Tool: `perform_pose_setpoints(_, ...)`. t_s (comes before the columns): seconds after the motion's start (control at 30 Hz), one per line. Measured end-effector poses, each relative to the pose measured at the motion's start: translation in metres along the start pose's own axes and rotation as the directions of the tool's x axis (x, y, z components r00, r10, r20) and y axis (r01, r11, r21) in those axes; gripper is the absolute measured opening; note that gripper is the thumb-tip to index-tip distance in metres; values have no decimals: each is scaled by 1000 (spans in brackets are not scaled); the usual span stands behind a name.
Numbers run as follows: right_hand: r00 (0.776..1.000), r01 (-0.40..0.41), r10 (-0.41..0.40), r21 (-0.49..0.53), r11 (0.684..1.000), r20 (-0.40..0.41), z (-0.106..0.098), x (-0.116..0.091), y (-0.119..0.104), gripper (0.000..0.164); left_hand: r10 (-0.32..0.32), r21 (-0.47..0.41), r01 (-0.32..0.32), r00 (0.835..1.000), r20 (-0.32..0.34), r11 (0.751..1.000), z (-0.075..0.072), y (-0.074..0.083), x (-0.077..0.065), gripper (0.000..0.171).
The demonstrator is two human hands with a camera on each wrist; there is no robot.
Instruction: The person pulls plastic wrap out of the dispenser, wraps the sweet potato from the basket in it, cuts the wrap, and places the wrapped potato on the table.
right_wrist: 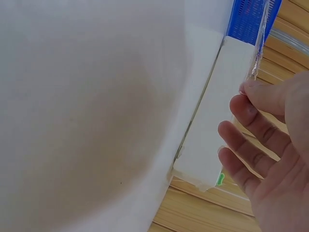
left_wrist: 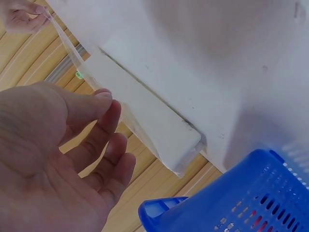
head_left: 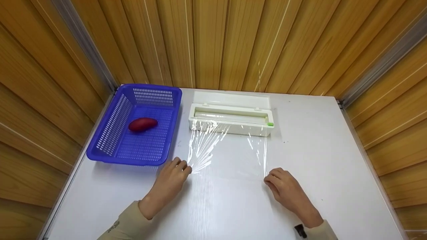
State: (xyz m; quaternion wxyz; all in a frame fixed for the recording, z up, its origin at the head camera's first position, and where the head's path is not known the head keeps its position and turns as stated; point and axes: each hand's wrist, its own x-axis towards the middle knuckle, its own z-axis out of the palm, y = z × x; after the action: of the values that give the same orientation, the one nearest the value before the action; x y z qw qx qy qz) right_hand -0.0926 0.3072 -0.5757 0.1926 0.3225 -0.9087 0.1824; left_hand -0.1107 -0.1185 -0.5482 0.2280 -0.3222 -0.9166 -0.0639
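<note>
A sheet of clear plastic wrap (head_left: pixel 230 153) stretches from a white cling film dispenser box (head_left: pixel 230 128) toward the front of the table. My left hand (head_left: pixel 172 178) pinches its near left corner between thumb and index finger, as the left wrist view shows up close (left_wrist: pixel 63 150). At the near right corner, my right hand (head_left: pixel 287 190) pinches the film the same way, other fingers loosely bent in the right wrist view. Bright creases fan out toward the left hand. The box lid (head_left: pixel 232 98) is flipped back, with the roll (head_left: pixel 230 118) visible inside.
Left of the box stands a blue plastic basket (head_left: pixel 133 161) holding a red, elongated sweet-potato-like item (head_left: pixel 143 124). A small green piece (head_left: pixel 270 124) sits at the box's right end. Wood-patterned panels (head_left: pixel 210 43) wall the white table (head_left: pixel 310 140) at the back and sides.
</note>
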Motion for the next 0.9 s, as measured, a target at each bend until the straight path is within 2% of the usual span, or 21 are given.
perform_pose_setpoints(0.27,1000,-15,15,-5,1000,26,7,-1,2,24,-9,-15,9,999,35,1000,6,-1,0,24)
perform_pose_setpoints(0.43,999,-34,34,-21,999,41,11,1,3,23,2,-10,-2,1000,17,1000,9,-3,0,26)
perform_pose_setpoints(0.63,999,-30,31,-23,999,20,14,3,5,23,9,5,-9,1000,-17,1000,14,-6,2,28)
perform_pose_setpoints(0.9,1000,-18,18,-27,999,-3,16,6,10,24,-7,0,7,1000,5,1000,17,-7,7,24)
